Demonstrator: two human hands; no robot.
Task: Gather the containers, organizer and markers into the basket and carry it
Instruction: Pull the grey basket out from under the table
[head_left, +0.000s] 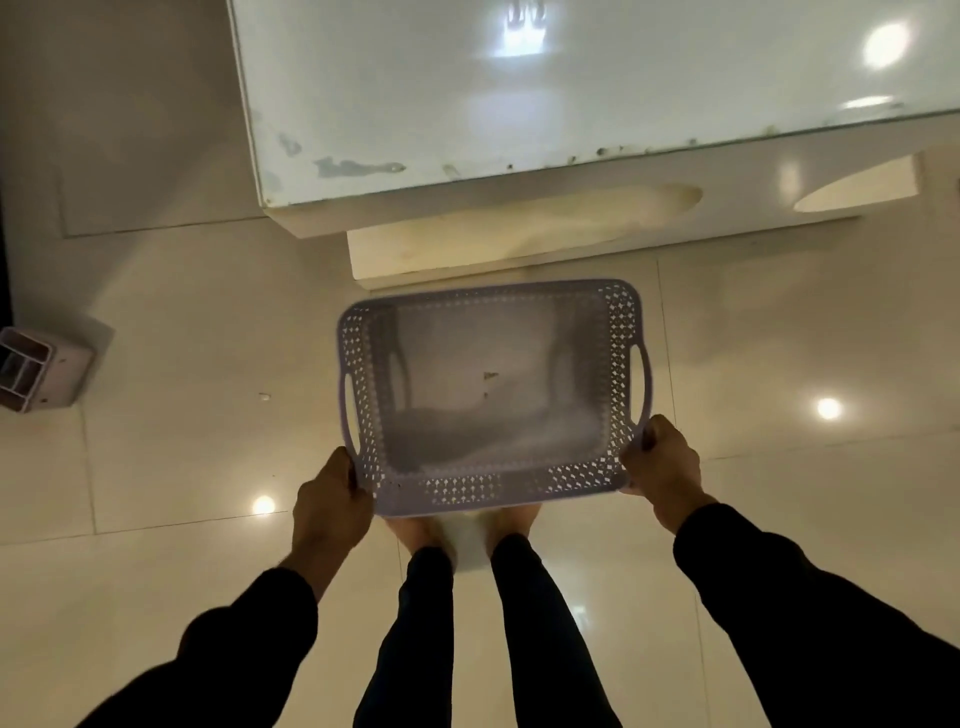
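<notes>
I hold a lilac perforated plastic basket (623, 338) in the air above the tiled floor, in front of my legs. My left hand (330, 504) grips its near left corner. My right hand (662, 462) grips its near right corner, just below the right handle. Nothing lies inside the basket that I can see; its bottom looks bare and blurred. A pinkish-white organizer (44, 366) with several compartments stands on the floor at the far left edge. No markers or other containers show.
A white glossy table (519, 104) with a chipped edge fills the top of the view, its base (493, 244) just beyond the basket. My bare feet (415, 530) stand on the shiny beige floor tiles below the basket.
</notes>
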